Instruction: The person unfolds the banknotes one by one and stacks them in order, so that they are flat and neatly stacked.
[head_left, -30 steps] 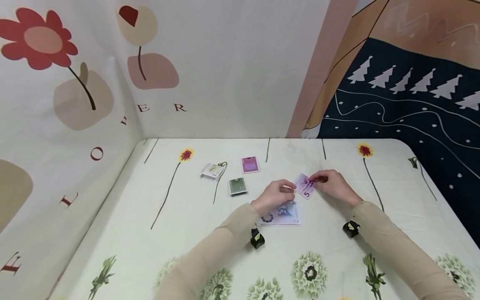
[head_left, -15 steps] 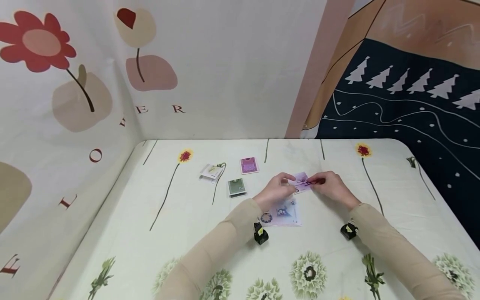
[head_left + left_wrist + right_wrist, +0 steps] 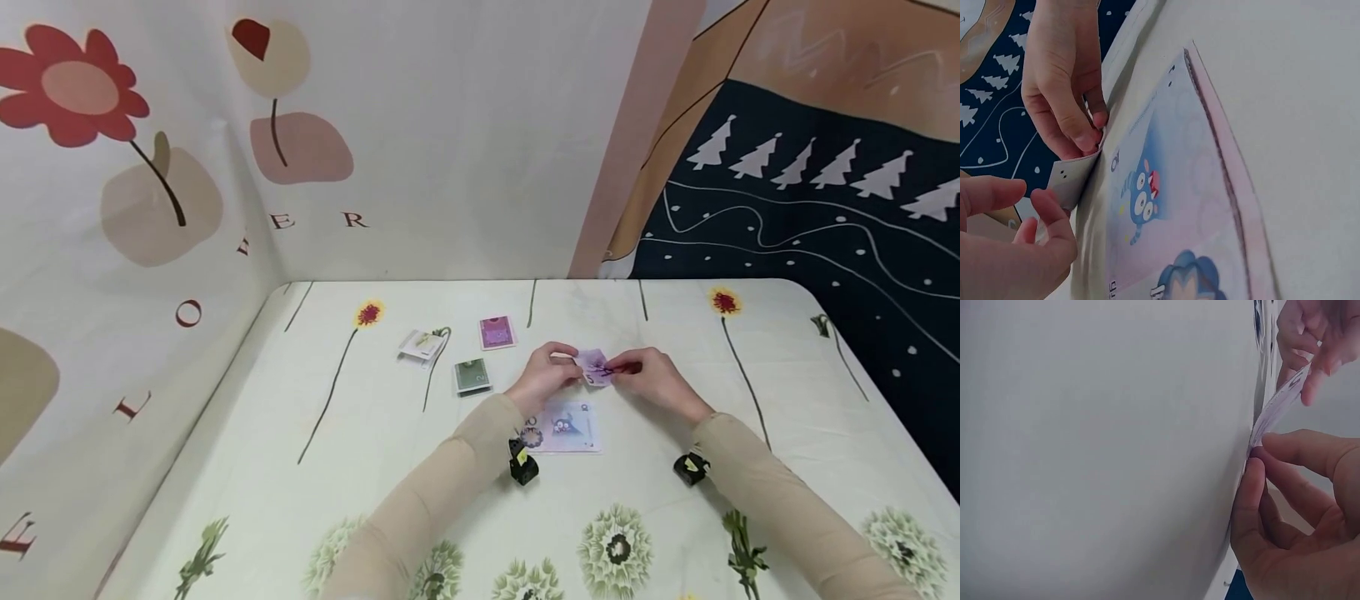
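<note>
A small purple play banknote [image 3: 593, 367] marked with a 5 is held just above the table between both hands. My right hand [image 3: 656, 382] pinches its right edge between thumb and fingertips, as the right wrist view shows closely. At the opposite edge, my left hand [image 3: 542, 380] grips the note with bent fingers. The note bows slightly in the right wrist view. Just nearer to me lies a larger pale blue and pink banknote [image 3: 566, 427] with a blue cartoon monster; the left wrist view shows a second layer along its edge. My left wrist partly covers its left end.
Left of the hands lie a folded green note [image 3: 472, 376] marked 2, a magenta note [image 3: 497, 332] and a folded whitish note [image 3: 422, 346] standing partly open. A flower-printed cloth covers the table [image 3: 375, 433]. Printed curtains hang behind and at the left.
The purple note has moved a little to the left and turned, with the right hand following it. My left hand has shifted its fingers along the note's left edge.
</note>
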Available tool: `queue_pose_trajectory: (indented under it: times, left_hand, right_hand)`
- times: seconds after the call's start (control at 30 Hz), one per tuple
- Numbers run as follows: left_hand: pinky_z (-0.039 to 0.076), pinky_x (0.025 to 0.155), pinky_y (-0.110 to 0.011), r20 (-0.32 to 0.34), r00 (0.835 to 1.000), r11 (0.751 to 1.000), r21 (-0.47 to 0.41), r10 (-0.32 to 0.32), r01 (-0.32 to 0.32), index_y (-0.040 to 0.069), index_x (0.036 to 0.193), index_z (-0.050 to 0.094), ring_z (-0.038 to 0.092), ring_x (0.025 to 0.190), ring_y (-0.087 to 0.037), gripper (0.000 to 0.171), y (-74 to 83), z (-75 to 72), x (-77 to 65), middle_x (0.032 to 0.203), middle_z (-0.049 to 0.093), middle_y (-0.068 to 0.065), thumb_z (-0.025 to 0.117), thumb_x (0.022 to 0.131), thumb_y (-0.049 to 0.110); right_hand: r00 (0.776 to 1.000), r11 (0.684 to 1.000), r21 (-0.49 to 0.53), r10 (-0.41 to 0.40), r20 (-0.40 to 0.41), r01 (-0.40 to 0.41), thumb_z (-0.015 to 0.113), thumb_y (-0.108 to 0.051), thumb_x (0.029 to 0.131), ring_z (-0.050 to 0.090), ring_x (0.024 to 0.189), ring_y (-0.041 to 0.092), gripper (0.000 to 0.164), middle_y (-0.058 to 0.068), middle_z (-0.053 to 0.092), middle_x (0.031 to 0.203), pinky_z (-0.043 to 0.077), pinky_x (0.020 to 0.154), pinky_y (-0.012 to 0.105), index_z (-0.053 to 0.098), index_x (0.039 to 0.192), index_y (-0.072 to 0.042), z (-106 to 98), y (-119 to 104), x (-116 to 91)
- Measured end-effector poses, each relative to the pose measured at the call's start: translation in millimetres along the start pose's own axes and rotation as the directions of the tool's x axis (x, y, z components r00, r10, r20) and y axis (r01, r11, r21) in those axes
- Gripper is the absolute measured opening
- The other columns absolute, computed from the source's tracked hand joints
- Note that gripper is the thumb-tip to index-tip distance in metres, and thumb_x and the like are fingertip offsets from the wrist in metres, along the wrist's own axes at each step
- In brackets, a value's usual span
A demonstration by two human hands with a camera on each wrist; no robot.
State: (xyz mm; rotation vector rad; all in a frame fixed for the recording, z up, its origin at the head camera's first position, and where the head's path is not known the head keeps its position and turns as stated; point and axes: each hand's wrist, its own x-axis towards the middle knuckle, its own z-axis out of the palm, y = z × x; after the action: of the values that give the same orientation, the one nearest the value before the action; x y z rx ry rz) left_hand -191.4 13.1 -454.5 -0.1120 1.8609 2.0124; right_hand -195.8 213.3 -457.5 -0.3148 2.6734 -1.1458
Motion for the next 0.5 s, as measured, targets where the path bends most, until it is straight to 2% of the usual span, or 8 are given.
queue_pose_trajectory:
  times: [0.23,0.37,0.5]
  left_hand:
    - [0.054,0.074,-0.028,-0.078,0.997,0.999,0.038,0.029,-0.026,-0.002,0.114,0.058,0.060,0.078,-0.017,0.032,-3.3,-5.9,-0.3,0.097,0.065,-0.013,0.061,0.083,-0.011]
    - [0.055,0.077,-0.029,-0.060,0.997,0.998,0.053,0.045,-0.042,0.000,0.115,0.057,0.063,0.085,-0.020,0.034,-3.3,-10.0,-1.2,0.101,0.065,-0.014,0.060,0.083,-0.012]
    - [0.055,0.080,-0.030,-0.038,0.997,0.997,0.052,0.065,-0.062,0.000,0.115,0.057,0.064,0.088,-0.021,0.034,-2.4,-13.1,-2.7,0.104,0.065,-0.014,0.060,0.083,-0.012]
  right_hand:
    - [0.997,0.997,0.027,-0.076,0.021,0.076,0.067,-0.004,0.087,0.061,0.089,0.024,0.023,0.016,0.068,0.102,0.049,0.078,0.034,0.069,0.108,0.005,5.8,-5.4,-2.1]
    - [0.996,0.995,0.057,-0.086,0.027,0.085,0.068,-0.005,0.087,0.062,0.091,0.026,0.023,0.016,0.068,0.105,0.049,0.077,0.033,0.069,0.109,0.003,11.0,-11.5,-2.6]
    - [0.995,0.990,0.102,-0.100,0.014,0.098,0.068,-0.004,0.088,0.063,0.089,0.026,0.021,0.015,0.067,0.104,0.051,0.071,0.030,0.069,0.107,0.002,15.6,-17.3,-2.4]
